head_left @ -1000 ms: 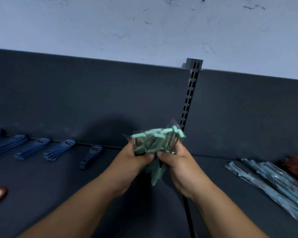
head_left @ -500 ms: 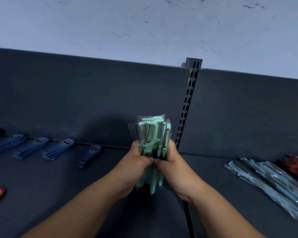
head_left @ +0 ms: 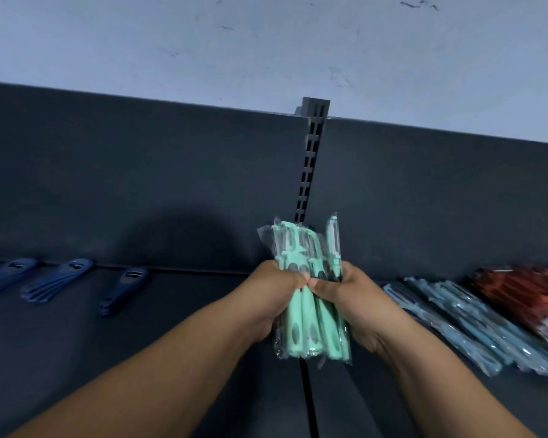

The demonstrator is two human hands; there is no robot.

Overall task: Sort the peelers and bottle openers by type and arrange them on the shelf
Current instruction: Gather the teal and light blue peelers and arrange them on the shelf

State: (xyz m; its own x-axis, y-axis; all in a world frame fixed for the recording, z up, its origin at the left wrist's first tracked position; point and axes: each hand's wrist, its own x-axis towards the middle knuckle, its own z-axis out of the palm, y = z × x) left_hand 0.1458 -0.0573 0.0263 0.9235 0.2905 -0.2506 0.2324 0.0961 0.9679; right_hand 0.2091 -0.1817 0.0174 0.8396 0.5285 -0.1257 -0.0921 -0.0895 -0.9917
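Peelers (head_left: 310, 314) upright, blades up, both hands gripping.

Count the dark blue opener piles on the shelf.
3 opener piles: left-edge pile, middle pile, right pile; more may be cut off at left.

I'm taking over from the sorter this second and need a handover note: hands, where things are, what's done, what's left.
Left hand: grips the bagged mint peelers, held upright above the shelf.
Right hand: grips the same bundle; one peeler sticks up higher on its side.
Done: blue openers lie in small piles along the back left; pale blue peelers lie on the right, beside red packs too blurred to identify.
Left: lay the mint peelers down as their own group, probably between the openers and the pale blue peelers.
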